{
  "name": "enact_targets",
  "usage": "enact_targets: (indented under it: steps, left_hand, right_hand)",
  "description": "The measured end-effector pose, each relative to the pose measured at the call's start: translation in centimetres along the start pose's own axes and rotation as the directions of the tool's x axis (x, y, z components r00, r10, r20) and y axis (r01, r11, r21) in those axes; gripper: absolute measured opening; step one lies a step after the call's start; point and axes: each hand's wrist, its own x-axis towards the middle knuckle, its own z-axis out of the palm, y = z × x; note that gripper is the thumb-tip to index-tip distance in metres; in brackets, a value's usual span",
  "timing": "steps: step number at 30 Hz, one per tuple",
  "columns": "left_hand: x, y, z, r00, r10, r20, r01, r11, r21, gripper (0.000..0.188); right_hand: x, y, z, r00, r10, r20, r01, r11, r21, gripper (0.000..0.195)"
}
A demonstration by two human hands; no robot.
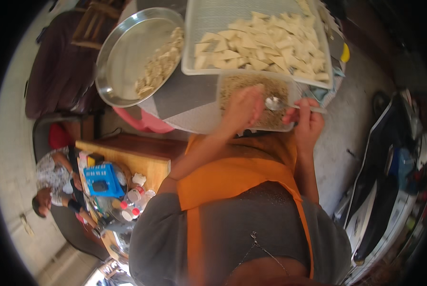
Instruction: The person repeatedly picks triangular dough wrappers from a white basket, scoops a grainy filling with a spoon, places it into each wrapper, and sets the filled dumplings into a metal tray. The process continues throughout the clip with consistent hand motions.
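Observation:
My right hand (308, 116) grips the handle of a metal spoon (275, 103), whose bowl is over a clear plastic tub (219, 96). Brown crumbly filling or coating (234, 83) covers the inside of the tub. Above its left half is my left hand (247, 105), blurred, with the fingers curled. A small pale bit shows at its fingertips, but what it holds is not clear. Just beyond the tub, a white rectangular tray (213, 18) carries many pale, flat triangular pieces (270, 43) that look like dough or tofu.
To the left, a round metal pan (118, 53) has brownish lumpy pieces (156, 66) along its right side. A pink stool (145, 123) sits under the table edge. A person (56, 171) is at a wooden table (142, 161) with bottles (134, 195). A scooter (374, 164) stands at right.

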Motion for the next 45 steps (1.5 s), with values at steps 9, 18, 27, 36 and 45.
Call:
enact_targets:
  steps: [9,18,27,36,45]
  left_hand:
    - [-0.3,0.0,0.1,0.997,-0.002,0.076,0.019,0.973,-0.229,0.04]
    - [0.1,-0.1,0.1,0.991,0.022,0.129,-0.006,0.993,-0.117,0.037]
    - [0.1,-0.1,-0.7,0.989,-0.074,0.128,0.108,0.954,-0.281,0.032]
    - [-0.1,-0.3,-0.6,0.998,-0.031,0.048,0.046,0.932,-0.36,0.04]
    - [-0.6,0.1,-0.2,0.998,-0.056,0.04,0.064,0.974,-0.216,0.045]
  right_hand:
    - [0.1,0.3,-0.7,0.999,-0.031,-0.029,0.032,0.999,0.009,0.021]
    - [0.5,0.0,-0.9,0.998,-0.042,-0.052,0.041,0.999,-0.006,0.021]
    - [0.6,0.1,-0.8,0.992,-0.091,-0.087,0.093,0.996,0.017,0.021]
    - [0.3,0.3,-0.9,0.994,-0.077,-0.077,0.08,0.996,0.044,0.02]
    - [0.1,0.5,-1.3,0.994,-0.077,-0.073,0.078,0.997,0.015,0.02]
